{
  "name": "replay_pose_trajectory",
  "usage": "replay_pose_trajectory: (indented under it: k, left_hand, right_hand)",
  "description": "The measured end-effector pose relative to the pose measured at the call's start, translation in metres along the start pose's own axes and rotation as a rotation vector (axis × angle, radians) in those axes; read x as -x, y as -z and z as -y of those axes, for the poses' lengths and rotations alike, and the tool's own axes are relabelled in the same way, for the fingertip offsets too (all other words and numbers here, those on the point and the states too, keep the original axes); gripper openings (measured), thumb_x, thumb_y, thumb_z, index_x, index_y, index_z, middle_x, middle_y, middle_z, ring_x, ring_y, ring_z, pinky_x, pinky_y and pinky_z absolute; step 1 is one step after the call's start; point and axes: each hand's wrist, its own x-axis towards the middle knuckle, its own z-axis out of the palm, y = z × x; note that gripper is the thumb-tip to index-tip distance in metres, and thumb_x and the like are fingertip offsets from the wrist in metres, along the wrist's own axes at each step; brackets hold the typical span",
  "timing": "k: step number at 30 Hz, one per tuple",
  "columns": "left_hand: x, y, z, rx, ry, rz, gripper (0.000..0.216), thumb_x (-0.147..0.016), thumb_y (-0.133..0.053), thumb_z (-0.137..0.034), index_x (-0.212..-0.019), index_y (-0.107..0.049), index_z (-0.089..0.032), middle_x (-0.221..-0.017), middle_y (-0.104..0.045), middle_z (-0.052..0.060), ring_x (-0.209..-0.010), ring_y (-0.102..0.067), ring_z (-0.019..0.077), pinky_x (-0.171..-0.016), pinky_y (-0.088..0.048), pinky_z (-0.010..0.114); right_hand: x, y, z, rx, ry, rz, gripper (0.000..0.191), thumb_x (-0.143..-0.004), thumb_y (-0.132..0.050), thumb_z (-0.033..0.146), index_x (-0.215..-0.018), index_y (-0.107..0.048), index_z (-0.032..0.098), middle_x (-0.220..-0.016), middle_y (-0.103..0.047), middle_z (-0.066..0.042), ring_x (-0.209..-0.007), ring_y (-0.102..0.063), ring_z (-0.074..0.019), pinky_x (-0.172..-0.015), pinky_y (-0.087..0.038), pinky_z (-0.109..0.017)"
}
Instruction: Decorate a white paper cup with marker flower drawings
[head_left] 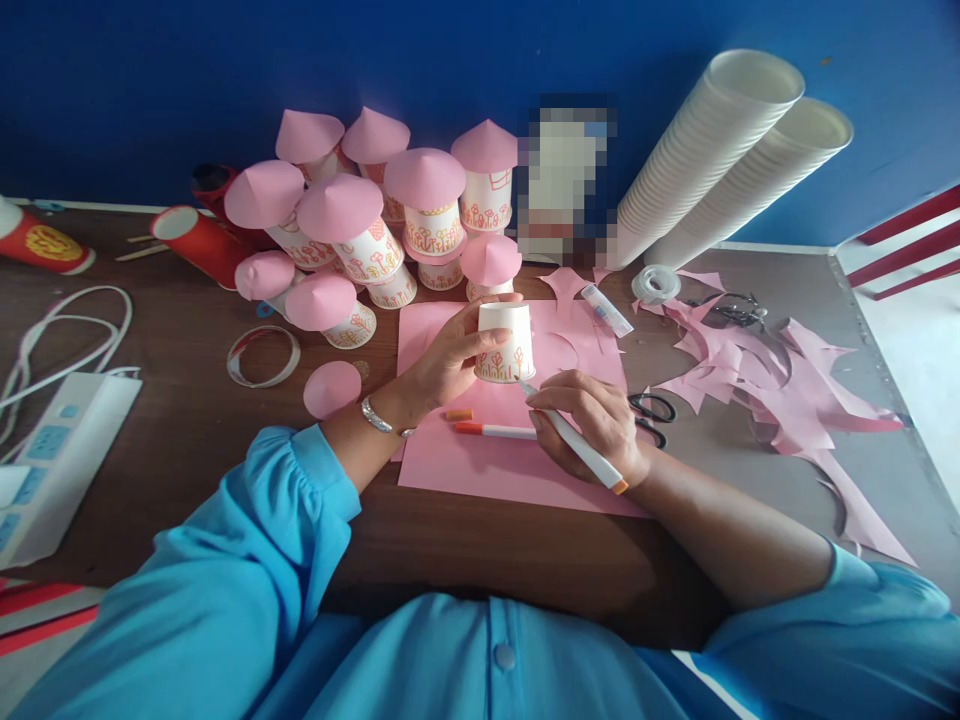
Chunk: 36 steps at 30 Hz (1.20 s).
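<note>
My left hand grips an upturned white paper cup with orange flowers drawn along its rim; it stands on a pink paper sheet. My right hand holds a white marker with an orange end, its tip touching the cup's lower right side. A second orange marker and its cap lie on the pink sheet between my hands.
Behind stand several decorated cups with pink cone roofs. Two long stacks of white cups lean on the blue wall. Scissors, tape, a glue stick and pink scraps lie right; a power strip left.
</note>
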Motion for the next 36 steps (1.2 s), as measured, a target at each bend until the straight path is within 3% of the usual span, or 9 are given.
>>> replay_pose_trajectory:
  k: [5, 10, 21, 36]
  left_hand:
    - [-0.004, 0.005, 0.006, 0.034, -0.008, 0.024, 0.051, -0.084, -0.076, -0.038, -0.130, -0.071, -0.018, -0.122, -0.079, 0.013, -0.119, -0.072, 0.0312, -0.102, -0.056, 0.045]
    - [-0.002, 0.003, 0.002, -0.026, -0.029, 0.035, 0.047, -0.086, -0.073, -0.035, -0.129, -0.072, -0.017, -0.119, -0.081, 0.012, -0.118, -0.072, 0.0298, -0.097, -0.057, 0.041]
    - [-0.002, 0.001, 0.002, 0.004, 0.012, 0.045, 0.058, -0.083, -0.075, -0.038, -0.137, -0.067, -0.019, -0.124, -0.079, 0.013, -0.117, -0.073, 0.0311, -0.098, -0.057, 0.044]
    - [0.001, -0.002, -0.004, -0.039, -0.006, 0.027, 0.049, -0.086, -0.072, -0.037, -0.131, -0.070, -0.017, -0.117, -0.080, 0.012, -0.118, -0.071, 0.0316, -0.097, -0.056, 0.043]
  right_hand:
    - [0.001, -0.001, 0.000, 0.006, -0.006, 0.002, 0.021, -0.095, -0.063, 0.009, -0.110, -0.061, 0.024, -0.082, -0.069, 0.000, -0.069, -0.070, -0.0160, -0.062, -0.061, -0.028]
    - [0.002, -0.002, -0.001, 0.014, 0.006, 0.016, 0.021, -0.095, -0.064, 0.009, -0.111, -0.061, 0.023, -0.083, -0.069, -0.002, -0.070, -0.070, -0.0170, -0.062, -0.060, -0.029]
    - [0.002, -0.003, -0.001, -0.004, -0.004, 0.050, 0.020, -0.095, -0.064, 0.008, -0.109, -0.061, 0.022, -0.084, -0.070, -0.002, -0.070, -0.069, -0.0171, -0.063, -0.058, -0.028]
    - [0.001, -0.002, -0.001, -0.007, -0.012, 0.040, 0.023, -0.093, -0.065, 0.006, -0.109, -0.063, 0.022, -0.084, -0.069, -0.002, -0.072, -0.069, -0.0178, -0.064, -0.057, -0.028]
